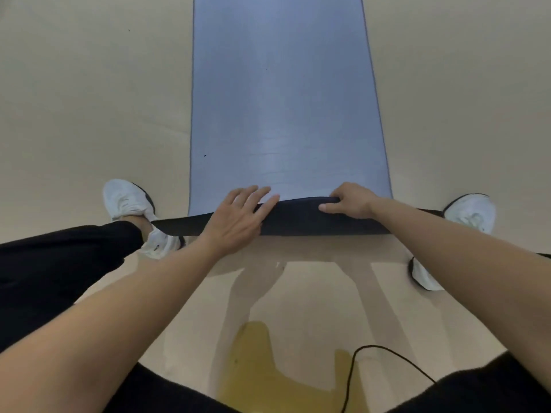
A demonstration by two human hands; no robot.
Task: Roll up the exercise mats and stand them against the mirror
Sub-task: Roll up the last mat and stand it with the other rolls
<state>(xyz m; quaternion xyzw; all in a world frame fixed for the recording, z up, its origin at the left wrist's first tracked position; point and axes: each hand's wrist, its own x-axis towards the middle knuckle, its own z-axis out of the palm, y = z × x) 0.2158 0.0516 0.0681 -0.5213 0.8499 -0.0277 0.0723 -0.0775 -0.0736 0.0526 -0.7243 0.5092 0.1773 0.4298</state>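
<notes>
Blue exercise mat (pixel 286 99) lay flat on the beige floor (pixel 89 99), stretching away beyond the fingertips, its near end folded over showing a dark underside. Left hand (pixel 238 216) rested flat on that fold, fingers spread and gripping nothing. Right hand (pixel 348 201) curled closed around the folded edge. White sneakers (pixel 128 201) stood either side.

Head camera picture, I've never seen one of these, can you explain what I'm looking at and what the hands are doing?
No machine here: a person wears a wide-angle camera on the head, looking down at their own arms. A blue exercise mat lies flat on the pale floor, stretching away. Its near end is turned over, showing the dark underside, the start of a roll. The left hand rests spread on that fold; the right hand curls over its edge. White shoes stand either side. No mirror is visible.
</notes>
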